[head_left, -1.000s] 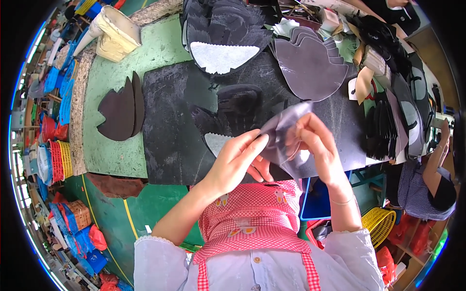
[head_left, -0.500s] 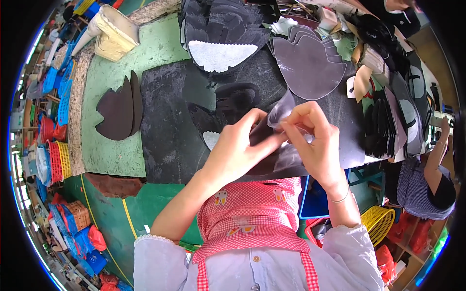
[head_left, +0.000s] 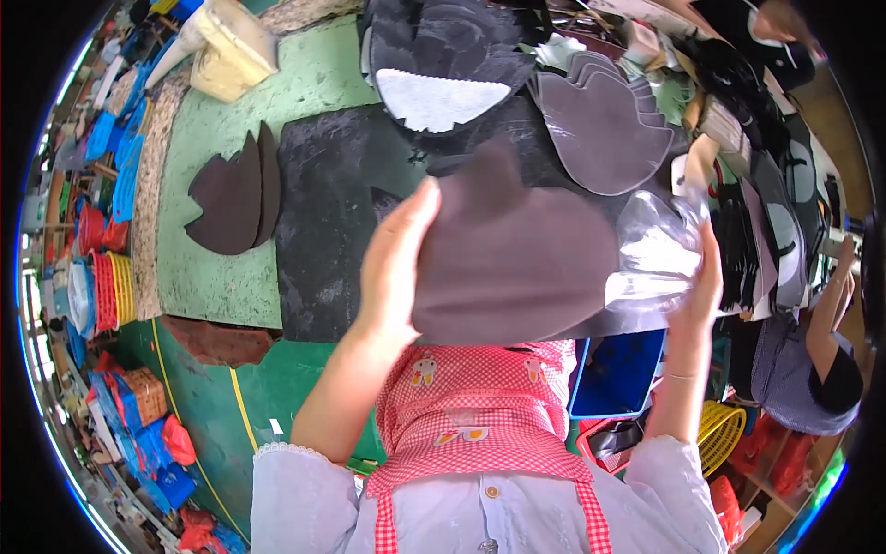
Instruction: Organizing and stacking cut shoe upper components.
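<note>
Above the near edge of the black work mat (head_left: pixel 318 231), my left hand (head_left: pixel 392 263) grips a dark brown, curved-cut sheet piece (head_left: pixel 517 263) by its left side. The piece looks like leather or a similar sheet, slightly blurred by motion. Clear plastic film (head_left: pixel 653 245) stretches beside its right edge, with my right hand (head_left: pixel 701 282) closed on the film's far side. Whether the film still touches the piece, I cannot tell. Under the piece lies a dark part, mostly hidden.
Two dark cut pieces (head_left: pixel 231 198) lie on the green tabletop (head_left: pixel 221 295). Behind are a stack of black pieces with a white patch (head_left: pixel 443 97) and a fanned brown stack (head_left: pixel 604 134). A cream container (head_left: pixel 235 60) stands far left; a blue bin (head_left: pixel 618 374) sits below the table's edge.
The brown piece has been lifted and turned broad side up in my left hand. My right hand has moved right, pulling the clear film out from the piece.
</note>
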`<move>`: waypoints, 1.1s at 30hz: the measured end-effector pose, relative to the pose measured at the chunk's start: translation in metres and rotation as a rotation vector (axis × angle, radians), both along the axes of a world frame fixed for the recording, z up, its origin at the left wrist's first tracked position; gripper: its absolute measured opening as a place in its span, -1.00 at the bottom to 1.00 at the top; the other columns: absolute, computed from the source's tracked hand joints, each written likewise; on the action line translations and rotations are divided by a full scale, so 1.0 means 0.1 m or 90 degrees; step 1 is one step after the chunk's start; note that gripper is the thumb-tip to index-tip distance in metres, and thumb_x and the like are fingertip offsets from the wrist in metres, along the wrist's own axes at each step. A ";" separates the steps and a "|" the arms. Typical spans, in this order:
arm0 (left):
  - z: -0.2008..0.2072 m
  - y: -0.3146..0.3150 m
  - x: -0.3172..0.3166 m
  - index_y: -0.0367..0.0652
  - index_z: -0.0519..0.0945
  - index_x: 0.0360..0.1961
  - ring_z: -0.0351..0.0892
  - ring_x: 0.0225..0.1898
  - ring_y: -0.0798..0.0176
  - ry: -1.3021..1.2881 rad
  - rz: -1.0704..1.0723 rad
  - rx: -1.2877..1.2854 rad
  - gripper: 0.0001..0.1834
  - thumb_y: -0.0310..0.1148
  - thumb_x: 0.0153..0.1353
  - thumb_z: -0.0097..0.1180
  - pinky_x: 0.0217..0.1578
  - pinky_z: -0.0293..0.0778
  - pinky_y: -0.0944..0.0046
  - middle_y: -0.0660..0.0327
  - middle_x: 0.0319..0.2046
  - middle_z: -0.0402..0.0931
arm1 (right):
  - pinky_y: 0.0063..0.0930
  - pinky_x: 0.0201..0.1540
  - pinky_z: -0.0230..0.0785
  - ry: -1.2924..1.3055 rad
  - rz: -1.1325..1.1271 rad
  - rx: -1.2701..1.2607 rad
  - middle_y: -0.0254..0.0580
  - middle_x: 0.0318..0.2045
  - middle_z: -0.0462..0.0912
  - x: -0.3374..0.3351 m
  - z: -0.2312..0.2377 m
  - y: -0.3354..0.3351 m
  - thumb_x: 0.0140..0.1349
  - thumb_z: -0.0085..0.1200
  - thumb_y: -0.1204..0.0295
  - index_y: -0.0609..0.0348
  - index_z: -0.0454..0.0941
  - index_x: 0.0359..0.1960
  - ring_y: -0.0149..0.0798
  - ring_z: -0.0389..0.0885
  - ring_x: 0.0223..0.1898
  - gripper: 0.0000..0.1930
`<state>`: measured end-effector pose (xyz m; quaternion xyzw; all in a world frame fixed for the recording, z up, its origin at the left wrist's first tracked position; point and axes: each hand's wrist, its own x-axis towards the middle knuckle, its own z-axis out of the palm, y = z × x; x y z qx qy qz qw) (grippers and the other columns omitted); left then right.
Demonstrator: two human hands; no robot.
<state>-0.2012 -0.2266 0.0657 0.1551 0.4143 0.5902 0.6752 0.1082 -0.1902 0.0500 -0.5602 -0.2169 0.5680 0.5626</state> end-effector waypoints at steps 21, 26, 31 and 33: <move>-0.13 -0.80 -0.17 -0.25 0.45 0.18 0.51 0.06 0.38 -0.087 -0.291 -0.122 -0.48 0.00 0.51 -0.14 0.06 0.45 0.30 0.20 0.06 0.54 | -0.26 0.34 0.22 0.257 0.604 -0.213 -0.08 0.29 0.45 -0.67 0.39 -0.36 0.35 0.13 0.06 0.25 0.29 0.37 -0.18 0.45 0.26 -0.31; -0.13 -0.77 -0.28 -0.18 0.50 -0.22 0.56 -0.19 0.51 0.104 -0.235 -0.049 -0.88 -0.43 0.35 0.20 -0.10 0.47 0.38 0.36 -0.31 0.57 | -0.53 0.08 0.38 -0.001 0.727 -0.161 -0.24 0.00 0.64 -0.77 0.39 -0.39 0.33 0.20 0.46 0.36 0.43 0.16 -0.46 0.54 0.01 -0.58; -0.17 -0.61 -0.55 -0.22 0.47 -0.20 0.61 -0.24 0.50 0.201 -0.149 -0.035 -0.86 -0.48 0.34 0.20 -0.25 0.56 0.43 0.29 -0.30 0.61 | -0.61 -0.39 0.30 -0.406 0.680 0.088 -0.32 -0.55 0.52 -0.95 0.25 -0.27 0.33 0.18 0.52 0.31 0.44 -0.28 -0.63 0.36 -0.43 -0.84; -0.18 -0.54 -0.63 -0.22 0.47 -0.14 0.65 -0.36 0.45 0.282 -0.156 -0.019 -0.85 -0.43 0.37 0.17 -0.46 0.60 0.42 0.24 -0.35 0.65 | -0.60 -0.41 0.26 -0.391 0.635 0.133 -0.31 -0.58 0.47 -1.04 0.18 -0.13 0.33 0.17 0.53 0.30 0.43 -0.29 -0.62 0.30 -0.45 -0.85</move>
